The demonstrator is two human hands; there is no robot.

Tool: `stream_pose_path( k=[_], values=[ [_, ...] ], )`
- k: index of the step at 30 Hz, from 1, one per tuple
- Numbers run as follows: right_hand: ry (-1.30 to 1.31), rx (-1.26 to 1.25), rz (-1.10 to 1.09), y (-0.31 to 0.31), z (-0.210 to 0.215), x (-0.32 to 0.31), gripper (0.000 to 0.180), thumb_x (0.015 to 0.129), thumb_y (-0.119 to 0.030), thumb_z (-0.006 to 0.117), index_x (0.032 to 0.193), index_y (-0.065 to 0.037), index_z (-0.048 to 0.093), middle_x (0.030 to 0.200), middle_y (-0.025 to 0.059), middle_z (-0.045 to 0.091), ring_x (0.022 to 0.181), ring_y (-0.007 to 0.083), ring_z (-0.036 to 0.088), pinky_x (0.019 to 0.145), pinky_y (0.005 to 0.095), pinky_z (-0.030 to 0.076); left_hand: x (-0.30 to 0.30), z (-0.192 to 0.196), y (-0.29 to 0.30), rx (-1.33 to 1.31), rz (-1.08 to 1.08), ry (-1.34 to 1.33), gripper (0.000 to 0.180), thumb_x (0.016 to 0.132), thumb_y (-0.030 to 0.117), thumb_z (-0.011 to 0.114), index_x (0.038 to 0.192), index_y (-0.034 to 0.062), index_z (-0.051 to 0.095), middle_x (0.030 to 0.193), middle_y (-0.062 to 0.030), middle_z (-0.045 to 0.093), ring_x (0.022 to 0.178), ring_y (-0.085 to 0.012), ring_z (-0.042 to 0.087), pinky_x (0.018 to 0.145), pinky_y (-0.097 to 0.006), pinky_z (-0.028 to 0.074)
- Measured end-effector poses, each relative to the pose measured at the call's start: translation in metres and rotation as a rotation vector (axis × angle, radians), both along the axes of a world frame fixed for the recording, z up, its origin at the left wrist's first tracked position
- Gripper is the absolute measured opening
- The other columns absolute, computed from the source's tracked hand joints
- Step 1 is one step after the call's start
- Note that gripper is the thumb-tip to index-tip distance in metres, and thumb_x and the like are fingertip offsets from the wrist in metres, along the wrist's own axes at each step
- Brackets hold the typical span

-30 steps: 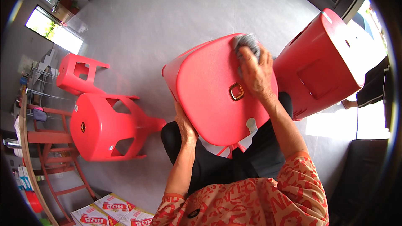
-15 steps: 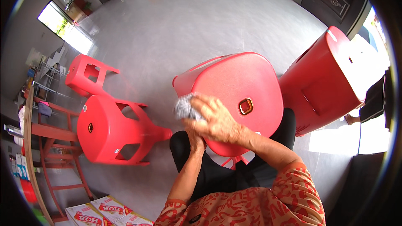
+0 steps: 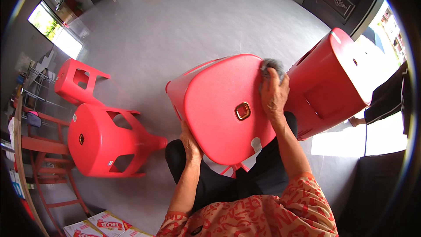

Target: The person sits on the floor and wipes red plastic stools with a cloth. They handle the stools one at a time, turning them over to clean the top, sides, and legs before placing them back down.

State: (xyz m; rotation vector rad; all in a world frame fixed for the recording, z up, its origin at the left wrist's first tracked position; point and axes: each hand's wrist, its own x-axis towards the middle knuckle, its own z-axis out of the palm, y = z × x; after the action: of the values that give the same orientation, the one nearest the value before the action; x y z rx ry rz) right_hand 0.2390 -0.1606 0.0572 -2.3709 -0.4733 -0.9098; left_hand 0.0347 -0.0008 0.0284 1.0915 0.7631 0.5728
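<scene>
Red plastic stool (image 3: pixel 217 92): between the person's knees, seat facing up. Right hand (image 3: pixel 275 98) closed over a crumpled grey cloth (image 3: pixel 272 66), which lies at the seat's far right corner. Left hand (image 3: pixel 191 144) against the near left edge of the seat; fingertips hidden, cannot tell whether it grips. Tall red stool (image 3: pixel 322 81) just beyond the right edge. Left side of the grey floor (image 3: pixel 153 26): large red stool (image 3: pixel 87 142), smaller red stool (image 3: pixel 66 79) behind it, reddish-brown chair (image 3: pixel 41 144) alongside.
</scene>
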Motion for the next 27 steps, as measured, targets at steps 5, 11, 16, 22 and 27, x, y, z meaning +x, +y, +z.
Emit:
stream_pose_path(
  k=[5,11,16,22,27],
  values=[
    [0.753,0.400,0.369,-0.059,-0.014,0.010,0.046,0.093,-0.039,0.052,0.126,-0.006,0.052,0.126,0.0240,0.054,0.112,0.0398,0.056,0.095,0.0430,0.043,-0.008,-0.004,0.009,-0.027,0.036,-0.023,0.041,0.102,0.042,0.037,0.119,0.0072,0.051,0.101,-0.0061,0.060,0.089,-0.0139,0.060,0.076,-0.030,0.051],
    [1.096,0.796,0.583,-0.063,-0.030,0.040,0.047,0.090,-0.029,0.059,0.130,-0.007,0.049,0.116,0.0117,0.058,0.110,0.0220,0.054,0.096,0.0336,0.043,0.005,-0.019,0.019,-0.185,0.062,-0.272,0.063,0.095,0.055,0.046,0.136,0.0083,0.044,0.120,-0.0076,0.056,0.106,-0.0178,0.056,0.089,-0.035,0.049],
    [1.230,0.867,0.597,-0.040,-0.003,0.039,0.046,0.088,-0.020,0.063,0.130,-0.007,0.048,0.114,0.0106,0.059,0.103,0.0188,0.057,0.088,0.0319,0.049,0.007,-0.033,0.031,-0.355,0.011,-0.394,0.070,0.093,0.059,0.046,0.140,0.0073,0.040,0.133,-0.0088,0.049,0.119,-0.0209,0.050,0.099,-0.037,0.045],
    [1.103,0.784,0.603,-0.042,-0.026,0.055,0.049,0.089,-0.022,0.062,0.131,-0.004,0.046,0.123,0.0128,0.055,0.110,0.0203,0.054,0.094,0.0345,0.046,0.026,-0.061,0.028,-0.455,0.036,-0.314,0.071,0.088,0.064,0.050,0.134,0.0096,0.049,0.130,-0.0066,0.054,0.119,-0.0215,0.051,0.100,-0.037,0.044],
    [1.061,0.820,0.616,-0.040,-0.038,0.053,0.050,0.089,-0.022,0.062,0.132,-0.004,0.043,0.124,0.0126,0.055,0.110,0.0206,0.055,0.093,0.0328,0.046,0.033,-0.065,0.036,-0.386,0.072,-0.118,0.084,0.086,0.069,0.048,0.134,0.0009,0.047,0.128,-0.0110,0.055,0.117,-0.0198,0.052,0.097,-0.035,0.045]
  ],
)
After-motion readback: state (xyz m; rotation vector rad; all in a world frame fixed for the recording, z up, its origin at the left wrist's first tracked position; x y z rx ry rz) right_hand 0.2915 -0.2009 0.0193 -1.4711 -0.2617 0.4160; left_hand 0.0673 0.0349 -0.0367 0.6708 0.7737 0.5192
